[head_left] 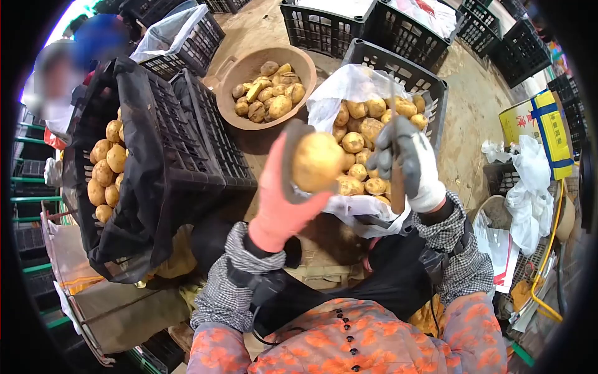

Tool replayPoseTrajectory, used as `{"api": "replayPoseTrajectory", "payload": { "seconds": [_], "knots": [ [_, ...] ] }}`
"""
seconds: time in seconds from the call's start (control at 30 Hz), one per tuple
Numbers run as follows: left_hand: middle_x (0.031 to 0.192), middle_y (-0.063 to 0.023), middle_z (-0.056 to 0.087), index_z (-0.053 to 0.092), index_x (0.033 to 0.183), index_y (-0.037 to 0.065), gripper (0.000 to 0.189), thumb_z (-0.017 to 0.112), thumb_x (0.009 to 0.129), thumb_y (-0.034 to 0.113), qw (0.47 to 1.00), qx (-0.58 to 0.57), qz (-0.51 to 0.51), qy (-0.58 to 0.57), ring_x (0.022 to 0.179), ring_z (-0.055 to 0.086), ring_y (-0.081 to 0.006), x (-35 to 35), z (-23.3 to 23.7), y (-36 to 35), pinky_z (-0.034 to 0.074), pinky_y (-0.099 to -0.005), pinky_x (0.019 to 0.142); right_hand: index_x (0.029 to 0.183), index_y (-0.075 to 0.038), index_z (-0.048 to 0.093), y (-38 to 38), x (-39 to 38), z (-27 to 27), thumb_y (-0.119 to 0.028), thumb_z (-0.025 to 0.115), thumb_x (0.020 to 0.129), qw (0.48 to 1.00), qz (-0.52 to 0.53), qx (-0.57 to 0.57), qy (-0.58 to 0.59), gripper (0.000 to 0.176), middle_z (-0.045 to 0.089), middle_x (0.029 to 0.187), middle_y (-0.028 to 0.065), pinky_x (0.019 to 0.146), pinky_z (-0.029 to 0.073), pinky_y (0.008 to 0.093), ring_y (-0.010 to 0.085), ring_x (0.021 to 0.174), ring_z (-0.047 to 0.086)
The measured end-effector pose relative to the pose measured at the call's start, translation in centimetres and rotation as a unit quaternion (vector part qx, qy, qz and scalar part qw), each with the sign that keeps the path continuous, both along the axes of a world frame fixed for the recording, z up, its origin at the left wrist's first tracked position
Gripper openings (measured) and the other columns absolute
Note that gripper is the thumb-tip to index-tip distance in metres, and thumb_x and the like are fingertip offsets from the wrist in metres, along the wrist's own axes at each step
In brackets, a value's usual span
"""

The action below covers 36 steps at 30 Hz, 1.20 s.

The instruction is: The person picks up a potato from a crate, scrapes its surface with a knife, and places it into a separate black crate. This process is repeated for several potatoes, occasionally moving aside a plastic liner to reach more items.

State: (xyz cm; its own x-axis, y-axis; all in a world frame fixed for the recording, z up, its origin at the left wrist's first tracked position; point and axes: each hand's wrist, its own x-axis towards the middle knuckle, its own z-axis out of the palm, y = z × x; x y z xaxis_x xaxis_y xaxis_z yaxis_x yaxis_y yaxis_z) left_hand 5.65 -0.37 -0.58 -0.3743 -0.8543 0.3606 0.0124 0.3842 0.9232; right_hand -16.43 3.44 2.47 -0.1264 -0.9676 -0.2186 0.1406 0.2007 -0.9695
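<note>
My left hand (275, 196), in a coral glove with a dark palm, is closed around a potato (316, 162) and holds it up at the near left of a lined black crate. The potato is slightly blurred. My right hand (411, 156), in a white glove with grey fingers, grips a knife (397, 187). Its brown handle end sticks out below the fist, and a thin blade points away from me above it. Beneath and beyond both hands, many potatoes (352, 143) fill the crate (439, 103) inside a white plastic liner (330, 93).
A brown basin (227, 103) of potatoes stands beyond my left hand. At left, a crate with a black liner (140, 156) holds more potatoes. Black crates (324, 28) line the far side. White plastic bags (529, 187) and a yellow box (548, 134) are at right. People are at far left.
</note>
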Motion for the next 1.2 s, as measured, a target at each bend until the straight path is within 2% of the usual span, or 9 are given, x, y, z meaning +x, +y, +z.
{"api": "replayPoseTrajectory", "payload": {
  "seconds": [0.13,0.17,0.2,0.33,0.43,0.67,0.8,0.9,1.2],
  "knots": [
    [0.135,-0.0182,0.046,0.040,0.133,-0.001,0.067,0.069,0.081,0.030,0.880,0.122,0.076,0.452,0.112,0.055,-0.0309,5.3,5.9,-3.9,0.051,-0.0382,0.089,0.093,-0.003,0.048,-0.5,-3.3,-0.5,-0.032,0.033,0.100,0.977,-0.104,-0.140,-0.122,0.033,0.043,0.063,0.0009,0.065,0.051,0.0313,0.0120,0.052,0.044],
    [0.143,-0.0216,0.036,0.033,0.137,-0.002,0.073,0.065,0.084,0.038,0.827,0.106,-0.177,0.522,0.118,0.050,-0.0350,9.4,6.4,-6.6,0.049,-0.0410,0.094,0.093,-0.004,0.049,-0.6,-4.0,0.0,-0.038,0.034,0.101,0.970,-0.106,-0.158,-0.150,0.038,0.043,0.064,-0.0003,0.068,0.050,0.0313,0.0113,0.055,0.044],
    [0.145,-0.0225,0.030,0.030,0.138,-0.002,0.074,0.059,0.088,0.043,0.810,0.131,-0.175,0.545,0.122,0.046,-0.0367,10.4,7.6,-6.4,0.044,-0.0417,0.100,0.094,-0.004,0.049,-0.6,-4.5,-0.2,-0.041,0.036,0.100,0.967,-0.108,-0.201,-0.116,0.039,0.043,0.065,-0.0003,0.068,0.050,0.0315,0.0110,0.056,0.044],
    [0.136,-0.0208,0.044,0.033,0.139,-0.001,0.064,0.051,0.093,0.040,0.893,0.160,-0.047,0.419,0.119,0.049,-0.0333,5.5,4.3,-5.7,0.043,-0.0400,0.098,0.095,-0.005,0.048,-0.2,-5.1,0.3,-0.039,0.034,0.100,0.964,-0.142,-0.193,-0.120,0.038,0.043,0.066,-0.0002,0.068,0.050,0.0318,0.0110,0.055,0.044],
    [0.122,-0.0134,0.056,0.051,0.127,0.003,0.042,0.052,0.093,0.027,0.971,0.237,-0.038,-0.003,0.111,0.056,-0.0247,-2.1,0.0,-3.0,0.044,-0.0356,0.095,0.095,-0.004,0.048,-0.1,-5.0,1.1,-0.037,0.033,0.101,0.961,-0.147,-0.199,-0.122,0.036,0.043,0.066,0.0002,0.067,0.051,0.0320,0.0112,0.055,0.043],
    [0.136,-0.0242,0.042,0.037,0.140,0.008,0.078,0.071,0.070,0.018,0.890,0.087,-0.049,-0.445,0.124,0.044,-0.0372,-12.5,-21.3,-6.7,0.038,-0.0371,0.103,0.097,-0.008,0.050,-0.5,-5.9,0.9,-0.042,0.035,0.099,0.956,-0.204,-0.168,-0.125,0.038,0.040,0.063,-0.0007,0.066,0.049,0.0319,0.0110,0.051,0.040],
    [0.136,-0.0232,0.041,0.036,0.137,0.008,0.077,0.070,0.070,0.022,0.854,0.108,-0.028,-0.509,0.124,0.043,-0.0396,-15.6,-24.3,-7.8,0.037,-0.0394,0.104,0.097,-0.007,0.049,-0.8,-7.0,0.7,-0.042,0.036,0.099,0.955,-0.222,-0.145,-0.136,0.038,0.041,0.063,-0.0004,0.067,0.050,0.0330,0.0110,0.052,0.041],
    [0.126,-0.0195,0.046,0.045,0.126,0.009,0.074,0.078,0.062,0.025,0.903,0.251,-0.070,-0.342,0.116,0.048,-0.0361,-14.3,-26.2,-9.5,0.041,-0.0407,0.098,0.097,-0.005,0.049,-1.3,-7.0,0.9,-0.040,0.033,0.100,0.960,-0.216,-0.131,-0.120,0.038,0.042,0.063,0.0002,0.067,0.050,0.0333,0.0112,0.052,0.041],
    [0.113,-0.0164,0.056,0.049,0.124,0.005,0.071,0.080,0.063,0.021,0.972,-0.009,-0.066,-0.226,0.101,0.058,-0.0327,-8.3,-0.4,-4.9,0.047,-0.0380,0.088,0.093,-0.002,0.057,-1.0,-4.0,0.1,-0.021,0.053,0.090,0.998,0.047,-0.038,-0.007,0.019,0.059,0.072,0.0067,0.053,0.044,0.0292,0.0156,0.062,0.057]
  ]
}}
